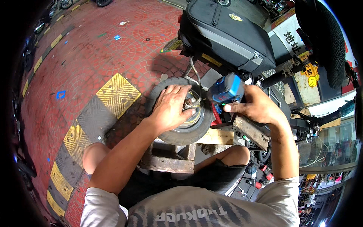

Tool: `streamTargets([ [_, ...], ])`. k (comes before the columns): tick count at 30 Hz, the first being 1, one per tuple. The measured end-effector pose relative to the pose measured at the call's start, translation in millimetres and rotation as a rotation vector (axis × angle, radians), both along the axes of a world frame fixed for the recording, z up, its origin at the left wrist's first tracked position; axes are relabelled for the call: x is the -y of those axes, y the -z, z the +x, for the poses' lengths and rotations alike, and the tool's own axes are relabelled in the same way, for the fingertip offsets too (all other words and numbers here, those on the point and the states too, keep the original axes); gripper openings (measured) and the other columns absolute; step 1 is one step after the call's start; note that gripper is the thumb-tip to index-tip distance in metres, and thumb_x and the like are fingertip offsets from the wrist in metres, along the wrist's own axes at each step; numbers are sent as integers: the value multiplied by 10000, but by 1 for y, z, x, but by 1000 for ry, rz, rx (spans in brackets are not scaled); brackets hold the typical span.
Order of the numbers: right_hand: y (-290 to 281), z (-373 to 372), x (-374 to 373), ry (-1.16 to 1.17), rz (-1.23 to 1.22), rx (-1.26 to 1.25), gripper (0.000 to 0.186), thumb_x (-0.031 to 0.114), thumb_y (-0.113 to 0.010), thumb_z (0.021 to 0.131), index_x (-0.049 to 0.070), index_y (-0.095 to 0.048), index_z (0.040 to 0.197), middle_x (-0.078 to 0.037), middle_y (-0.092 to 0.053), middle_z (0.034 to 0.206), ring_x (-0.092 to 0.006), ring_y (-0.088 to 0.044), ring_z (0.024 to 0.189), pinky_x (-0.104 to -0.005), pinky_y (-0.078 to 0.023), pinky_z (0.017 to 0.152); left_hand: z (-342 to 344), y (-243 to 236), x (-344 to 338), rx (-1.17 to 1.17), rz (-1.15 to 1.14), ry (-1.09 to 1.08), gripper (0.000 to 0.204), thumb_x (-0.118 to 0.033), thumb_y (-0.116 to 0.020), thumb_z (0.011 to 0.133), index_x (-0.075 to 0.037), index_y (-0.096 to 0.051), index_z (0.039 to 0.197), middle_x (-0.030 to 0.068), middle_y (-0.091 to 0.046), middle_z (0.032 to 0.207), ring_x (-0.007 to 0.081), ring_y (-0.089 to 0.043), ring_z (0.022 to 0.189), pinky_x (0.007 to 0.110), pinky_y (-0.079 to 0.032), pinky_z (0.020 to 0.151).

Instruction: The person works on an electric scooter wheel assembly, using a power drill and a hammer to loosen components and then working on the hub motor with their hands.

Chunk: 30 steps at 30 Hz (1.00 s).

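Observation:
My left hand (169, 105) rests spread over a small black-tyred wheel (180, 136), its fingers and thumb around the metal hub (191, 101). A cable runs to the hub. The wheel lies on its side on a worn wooden and metal stand (166, 164). My right hand (257, 105) grips a blue and black cordless power tool (229, 87) just right of the wheel; the tool's front end is hard to make out. A worn bar (250, 132) lies below that hand.
A black bag (223, 38) is on the vehicle above the wheel, with a mesh seat (332, 49) at upper right. Yellow-black ramp strips (118, 90) cross the red paving (75, 56) at left. Scattered tools (255, 178) lie at lower right, near shelving.

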State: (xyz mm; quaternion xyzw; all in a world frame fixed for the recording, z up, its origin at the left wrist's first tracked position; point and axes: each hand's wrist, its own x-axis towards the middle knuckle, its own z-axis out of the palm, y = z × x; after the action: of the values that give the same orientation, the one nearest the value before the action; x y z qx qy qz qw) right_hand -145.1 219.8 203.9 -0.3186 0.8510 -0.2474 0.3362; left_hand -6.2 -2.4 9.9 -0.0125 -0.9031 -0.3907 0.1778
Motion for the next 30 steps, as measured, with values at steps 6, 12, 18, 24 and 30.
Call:
streamTargets([
  [6, 4, -1, 13, -11, -79, -178, 505, 316, -903, 952, -10, -740, 1302, -131, -815, 1073, -178, -702, 970, -396, -567, 954, -6, -2, 3, 28, 11, 7, 873, -332, -873, 877, -5, -491, 1591, 264, -585, 1521, 453, -515, 1441, 553, -407, 1221],
  [12, 16, -5, 23, 50, -11, -86, 515, 335, -905, 941, -17, -754, 1284, -178, -820, 1081, -211, -723, 985, -415, -566, 964, -20, 0, 9, -103, 527, 142, 701, -287, -822, 936, 2, -547, 1513, 194, -696, 1344, 348, -649, 1303, 448, -473, 1149],
  [18, 14, -11, 36, 5, 24, -63, 498, 336, -905, 953, -15, -742, 1266, -92, -785, 1021, -160, -678, 868, -362, -556, 805, -65, 4, 16, 64, 1017, -134, 429, -424, -750, 1049, 5, -769, 1037, 98, -772, 970, 145, -706, 949, 356, -566, 877],
  [24, 24, -30, 28, 33, -47, 91, 428, 344, -907, 959, 16, -765, 1194, -20, -758, 929, -114, -647, 734, -305, -556, 645, -82, -10, 8, 194, 533, -334, 425, -444, -790, 1000, -21, -753, 991, 90, -751, 805, 199, -709, 758, 405, -570, 740],
  [30, 21, -26, 43, 33, -2, 126, 441, 335, -914, 945, 17, -804, 1229, -68, -824, 1056, -148, -695, 966, -366, -561, 951, -83, -4, 18, 138, 528, -348, 330, -345, -727, 900, -40, -683, 1016, 239, -781, 966, 488, -740, 998, 599, -560, 880],
])
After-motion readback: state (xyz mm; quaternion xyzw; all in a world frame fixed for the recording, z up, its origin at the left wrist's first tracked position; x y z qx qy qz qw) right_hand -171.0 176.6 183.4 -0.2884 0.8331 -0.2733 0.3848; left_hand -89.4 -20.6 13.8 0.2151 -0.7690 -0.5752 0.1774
